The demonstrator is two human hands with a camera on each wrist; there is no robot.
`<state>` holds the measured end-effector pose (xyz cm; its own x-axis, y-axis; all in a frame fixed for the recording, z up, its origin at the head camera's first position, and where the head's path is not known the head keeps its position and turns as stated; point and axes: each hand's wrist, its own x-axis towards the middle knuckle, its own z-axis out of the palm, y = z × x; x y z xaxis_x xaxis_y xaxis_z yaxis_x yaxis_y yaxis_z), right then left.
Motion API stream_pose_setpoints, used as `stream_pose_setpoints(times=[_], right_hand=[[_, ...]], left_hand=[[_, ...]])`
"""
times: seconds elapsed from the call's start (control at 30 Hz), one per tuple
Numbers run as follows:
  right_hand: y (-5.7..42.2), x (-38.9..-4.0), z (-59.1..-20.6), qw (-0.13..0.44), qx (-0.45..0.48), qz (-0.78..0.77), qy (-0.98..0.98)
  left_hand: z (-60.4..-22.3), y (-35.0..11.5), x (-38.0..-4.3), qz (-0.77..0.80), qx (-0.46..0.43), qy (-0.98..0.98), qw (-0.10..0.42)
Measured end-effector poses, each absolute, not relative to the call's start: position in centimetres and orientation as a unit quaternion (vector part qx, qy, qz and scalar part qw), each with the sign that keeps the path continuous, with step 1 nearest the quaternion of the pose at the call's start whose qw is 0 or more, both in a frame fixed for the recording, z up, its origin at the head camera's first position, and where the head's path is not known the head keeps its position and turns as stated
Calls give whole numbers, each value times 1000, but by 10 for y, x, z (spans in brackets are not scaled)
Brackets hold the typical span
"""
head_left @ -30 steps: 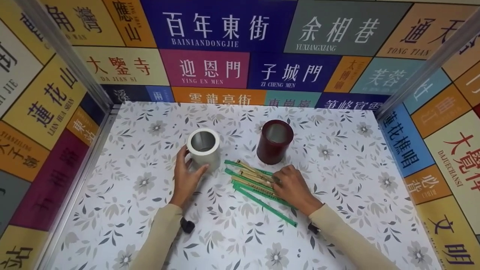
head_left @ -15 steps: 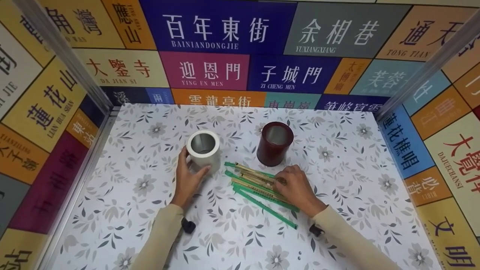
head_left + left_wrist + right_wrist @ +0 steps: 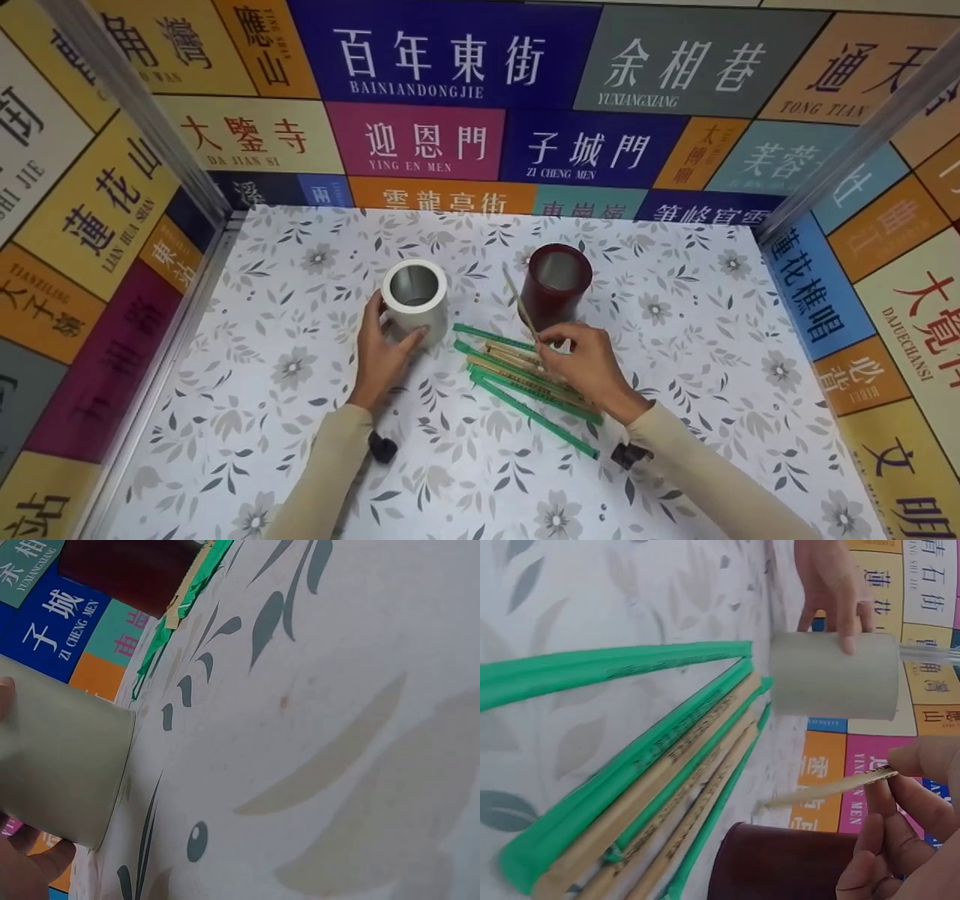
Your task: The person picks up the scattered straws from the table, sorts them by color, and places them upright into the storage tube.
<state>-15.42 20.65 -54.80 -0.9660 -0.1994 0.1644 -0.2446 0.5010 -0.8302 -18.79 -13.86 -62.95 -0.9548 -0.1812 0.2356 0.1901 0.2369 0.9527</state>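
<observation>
My left hand (image 3: 382, 356) holds the side of an upright white cup (image 3: 424, 319), which stands on the table with its grey inside showing. My right hand (image 3: 589, 364) pinches a slim tan wrapped straw (image 3: 829, 787) between thumb and fingers, raised at a slant in front of the dark red cup (image 3: 556, 300). That cup stands upright, touched by neither hand as far as I can see. Below the right hand lies a loose pile of printed green straws (image 3: 532, 414) and tan straws (image 3: 649, 784), partly hidden by the hand in the head view.
A white tablecloth (image 3: 277, 435) with a leaf pattern covers the table. Walls with coloured name panels (image 3: 427, 142) close off the back and both sides, with metal posts (image 3: 154, 120) at the corners. A dark band piece (image 3: 382, 448) sits at the left wrist.
My right hand has picked one tan straw out of the pile and raised it toward the dark red cup. The left hand stays on the white cup.
</observation>
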Motion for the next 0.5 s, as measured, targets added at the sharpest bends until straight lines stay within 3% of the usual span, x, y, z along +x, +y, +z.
stream_pose_setpoints(times=[0.5], right_hand=[[189,-177,-521,38,131,586,-798]], left_hand=[[-628,-140,-189,-600,-9,-786,153]])
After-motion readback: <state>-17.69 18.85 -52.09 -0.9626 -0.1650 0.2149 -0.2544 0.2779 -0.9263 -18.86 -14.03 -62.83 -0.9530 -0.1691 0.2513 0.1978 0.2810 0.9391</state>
